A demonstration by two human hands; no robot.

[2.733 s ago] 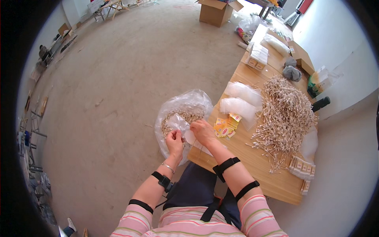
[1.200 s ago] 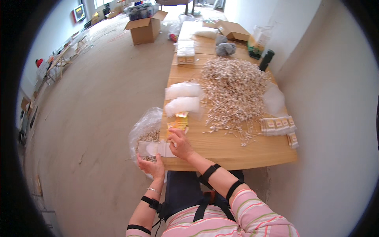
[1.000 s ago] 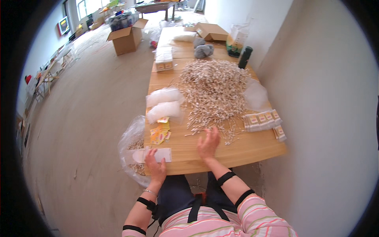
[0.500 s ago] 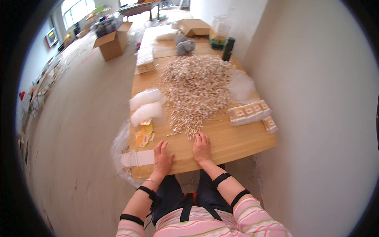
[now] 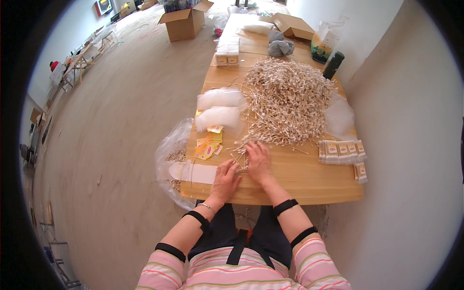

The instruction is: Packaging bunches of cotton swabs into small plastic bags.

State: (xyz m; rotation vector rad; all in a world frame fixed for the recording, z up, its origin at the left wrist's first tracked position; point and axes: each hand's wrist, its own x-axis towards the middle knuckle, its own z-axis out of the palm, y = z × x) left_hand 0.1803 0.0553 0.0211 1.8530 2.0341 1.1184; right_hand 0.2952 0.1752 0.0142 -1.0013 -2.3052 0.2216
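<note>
A large heap of wooden-stick cotton swabs [image 5: 290,104] covers the middle of the wooden table. At its near left edge my right hand [image 5: 259,163] lies over some swabs, fingers stretched forward and slightly apart. My left hand [image 5: 225,183] rests near the front edge of the table, with its fingers extended and thumb apart. Several loose swabs [image 5: 239,157] lie between the two hands, partly covered by the fingers. A white card strip [image 5: 203,174] lies just left of my left hand, with its outer end over the table edge.
Yellow printed cards [image 5: 209,146] and clear plastic bags [image 5: 220,117] lie on the left. Filled swab packs [image 5: 341,152] are at the right edge, with more packs [image 5: 227,53] farther back. A dark bottle [image 5: 334,65] stands by the wall. A plastic sack [image 5: 166,157] hangs at the left edge.
The view has shifted, so the table appears farther right. My right hand has moved onto the loose swabs at the heap's near edge; some swabs now lie closer to my left hand.
</note>
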